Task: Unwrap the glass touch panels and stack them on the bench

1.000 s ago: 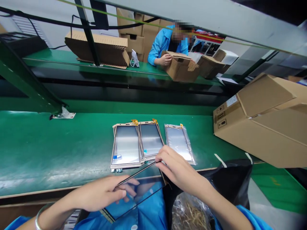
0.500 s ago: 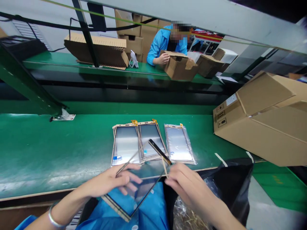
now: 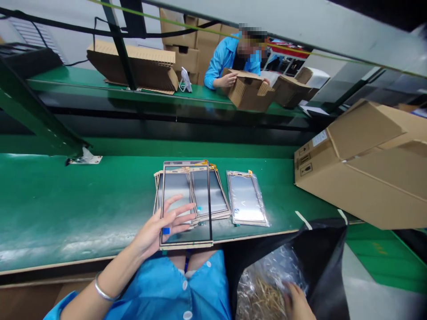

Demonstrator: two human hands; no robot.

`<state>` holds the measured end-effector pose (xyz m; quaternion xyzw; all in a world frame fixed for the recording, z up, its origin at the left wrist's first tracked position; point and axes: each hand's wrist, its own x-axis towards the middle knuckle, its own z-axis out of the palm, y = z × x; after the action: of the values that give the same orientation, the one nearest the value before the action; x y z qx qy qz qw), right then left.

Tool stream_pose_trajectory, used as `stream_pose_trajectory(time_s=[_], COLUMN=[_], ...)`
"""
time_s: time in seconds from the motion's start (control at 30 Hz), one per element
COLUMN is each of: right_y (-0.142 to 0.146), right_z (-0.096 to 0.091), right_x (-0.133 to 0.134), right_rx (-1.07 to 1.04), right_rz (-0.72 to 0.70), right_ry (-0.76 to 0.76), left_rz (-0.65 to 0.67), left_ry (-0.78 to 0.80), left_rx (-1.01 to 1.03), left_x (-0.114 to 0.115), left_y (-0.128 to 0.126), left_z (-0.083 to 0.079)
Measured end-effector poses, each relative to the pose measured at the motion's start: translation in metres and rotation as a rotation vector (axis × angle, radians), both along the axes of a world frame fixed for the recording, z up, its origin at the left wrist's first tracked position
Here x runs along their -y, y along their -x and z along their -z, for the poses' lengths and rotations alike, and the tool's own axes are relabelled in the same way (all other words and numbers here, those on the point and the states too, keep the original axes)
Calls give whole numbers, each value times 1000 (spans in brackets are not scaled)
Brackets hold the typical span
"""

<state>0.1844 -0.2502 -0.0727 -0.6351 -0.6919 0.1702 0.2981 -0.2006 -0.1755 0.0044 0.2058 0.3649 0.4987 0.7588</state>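
My left hand (image 3: 156, 231) holds a thin transparent glass panel (image 3: 202, 222) with a dark frame, upright above the table's front edge. Its fingers are spread behind the glass and its thumb is at the left edge. Behind the panel, two stacks of similar panels (image 3: 216, 195) lie on the green belt (image 3: 66, 200). A single panel in a clear sleeve (image 3: 246, 198) lies to their right. My right hand (image 3: 296, 304) is low at the bottom edge, inside a black bag (image 3: 320, 249) of crumpled clear film. Its fingers are partly hidden.
A large open cardboard box (image 3: 363, 169) lies tilted at the right end of the belt. Across a second green line, a person in a blue coat (image 3: 227, 58) handles a cardboard box (image 3: 250, 91). Flattened cartons (image 3: 133, 66) lie at the far left.
My left hand has swung the glass panel from flat over my lap up to upright above the stacks. My right hand let go of it and dropped into the black bag.
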Motion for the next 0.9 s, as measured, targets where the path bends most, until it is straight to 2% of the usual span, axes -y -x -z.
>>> stream_pose_trajectory(time_s=[0.07,0.1,0.23,0.33,0.43,0.53,0.67,0.73,0.83,0.9], right_y=[24,43,131,166,170,164,166,168,171,171], right_z=[-8,-17,-61,-69,-59,-56,-71,-81,-87,-82], right_x=[-13,-21,-50,-55,-54,-54,-57,-63,-75,-80], right_rx=[-46,-110,-444,-533,-519,-434,-316,-309,-305,-270], right_rz=[122,120,-151,-204,-188,-234,-394,-464,-463,-432], right_ry=[-102,-96,-28,-61,-59,-51,-40,-20,-10,-18], left_rz=[-20,-31,-103,-144,-151,-147,-140,-93,-43,-85], left_ry=[12,16,23,13,-33,-97,-154,-145,-126,-118], left_rx=[9,17,62,90,114,117,9,2,66,101], left_x=[2,3,7,12,17,20,19,19,20,21], left_y=[-7,-10,-19,-21,-20,-19,-17,-15,-12,-10], left_z=[-4,-6,-10,-10,-9,-5,7,13,17,16])
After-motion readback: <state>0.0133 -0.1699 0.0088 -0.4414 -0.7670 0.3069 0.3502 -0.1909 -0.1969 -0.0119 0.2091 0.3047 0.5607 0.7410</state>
